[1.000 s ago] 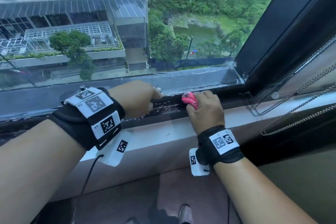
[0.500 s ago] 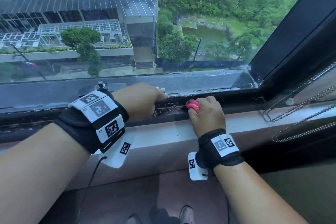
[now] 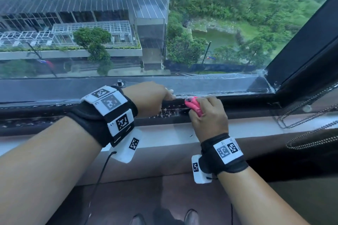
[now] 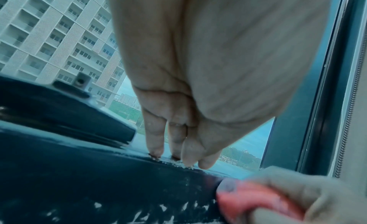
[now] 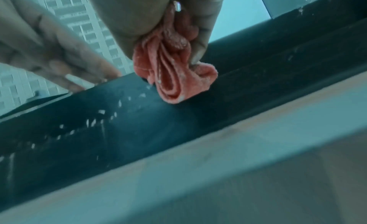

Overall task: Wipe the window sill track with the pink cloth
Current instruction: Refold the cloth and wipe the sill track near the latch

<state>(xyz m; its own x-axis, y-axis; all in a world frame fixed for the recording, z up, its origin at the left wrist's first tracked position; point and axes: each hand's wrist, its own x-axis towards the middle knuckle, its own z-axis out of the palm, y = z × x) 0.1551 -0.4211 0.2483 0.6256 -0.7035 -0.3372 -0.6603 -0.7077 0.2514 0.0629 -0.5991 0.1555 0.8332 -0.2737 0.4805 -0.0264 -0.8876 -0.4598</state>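
Right hand: fingers curling tight round the bunched pink cloth, thumb pinching its folds from one side.
Pink cloth: folded wad sticking out below the fist, its lower end touching the dark window sill track.
Left hand: holding nothing; fingers reaching down nearly straight and close together, tips resting on the track's upper edge, just beside the cloth.
Track: pale flecks of debris lying scattered beside the cloth.
Sill ledge: pale, running along the track's near side.
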